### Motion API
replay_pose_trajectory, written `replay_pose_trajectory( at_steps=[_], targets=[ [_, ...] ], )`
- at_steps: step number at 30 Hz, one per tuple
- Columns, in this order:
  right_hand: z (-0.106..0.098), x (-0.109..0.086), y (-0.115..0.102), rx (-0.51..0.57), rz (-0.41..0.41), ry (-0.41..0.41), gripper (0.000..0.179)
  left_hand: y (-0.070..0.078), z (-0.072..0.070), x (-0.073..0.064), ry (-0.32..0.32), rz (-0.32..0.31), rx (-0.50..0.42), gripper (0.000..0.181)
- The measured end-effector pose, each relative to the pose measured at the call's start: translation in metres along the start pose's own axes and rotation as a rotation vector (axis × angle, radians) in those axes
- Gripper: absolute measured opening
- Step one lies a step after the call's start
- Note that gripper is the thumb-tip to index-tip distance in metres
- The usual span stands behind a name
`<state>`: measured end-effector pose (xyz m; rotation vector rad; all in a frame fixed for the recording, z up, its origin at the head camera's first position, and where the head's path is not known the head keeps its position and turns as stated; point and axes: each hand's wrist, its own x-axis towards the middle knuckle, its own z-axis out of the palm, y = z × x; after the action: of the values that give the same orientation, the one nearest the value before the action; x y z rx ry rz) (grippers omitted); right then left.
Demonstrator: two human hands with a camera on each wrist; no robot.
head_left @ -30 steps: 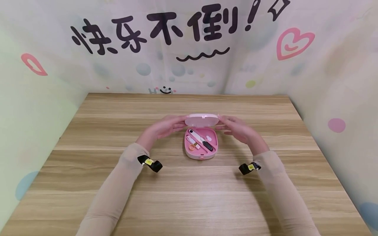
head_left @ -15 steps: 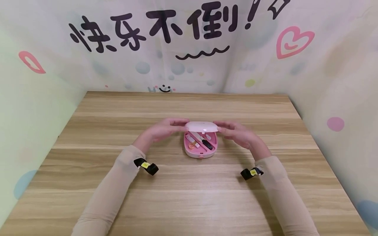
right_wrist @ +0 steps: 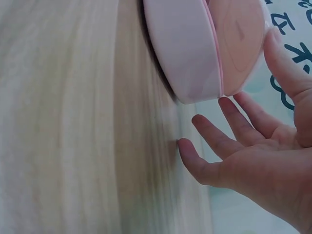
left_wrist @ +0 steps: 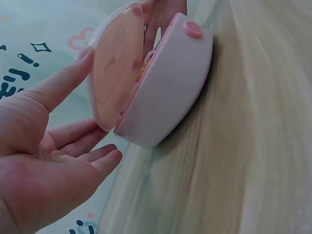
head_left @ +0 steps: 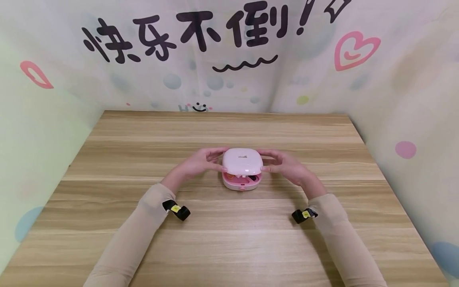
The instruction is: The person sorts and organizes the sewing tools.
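A small case with a white outer shell and a pink inside stands on the table, its base flat on the wood. Its white lid is tilted down, with a narrow gap left at the front. Through this gap show a gold ring-like piece and a black piece; other contents are hidden. My left hand holds the lid's left side, thumb at the front corner and fingers toward the hinge. My right hand holds the right side likewise. In the left wrist view the thumb lies against the lid's rim; lower fingers hang free.
The case stands near the middle of a wood-grain table. Behind it hangs a white printed cloth with black characters. Each wrist wears a black strap with a camera.
Both hands have swung the lid forward and down from nearly upright, covering most of the contents. The thumbs have come forward along with it, while the base has stayed put.
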<state>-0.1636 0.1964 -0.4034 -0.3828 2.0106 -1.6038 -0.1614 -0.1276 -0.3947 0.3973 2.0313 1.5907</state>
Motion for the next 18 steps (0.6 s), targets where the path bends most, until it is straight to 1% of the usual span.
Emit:
replay_pose_trajectory(
  at_steps=[4,7,10,13,16,18],
  targets=[
    [0.003,-0.001,0.003,0.004,-0.007,0.014,0.069,-0.003,0.003,-0.002,0.021,0.009,0.008,0.082],
    [0.005,-0.001,0.006,0.005,-0.021,0.028,0.071,-0.006,0.006,-0.002,0.040,0.037,0.013,0.083],
    [0.009,0.000,0.010,0.002,-0.036,0.043,0.075,-0.010,0.010,-0.002,0.064,0.075,0.044,0.084],
    [0.013,0.002,0.012,0.001,-0.044,0.064,0.077,-0.013,0.014,-0.001,0.090,0.111,0.095,0.087],
    [0.017,0.003,0.012,-0.007,-0.047,0.080,0.078,-0.015,0.016,0.000,0.105,0.129,0.126,0.087],
    [0.018,0.002,0.012,-0.006,-0.043,0.091,0.078,-0.014,0.016,-0.001,0.106,0.127,0.129,0.087]
  ],
)
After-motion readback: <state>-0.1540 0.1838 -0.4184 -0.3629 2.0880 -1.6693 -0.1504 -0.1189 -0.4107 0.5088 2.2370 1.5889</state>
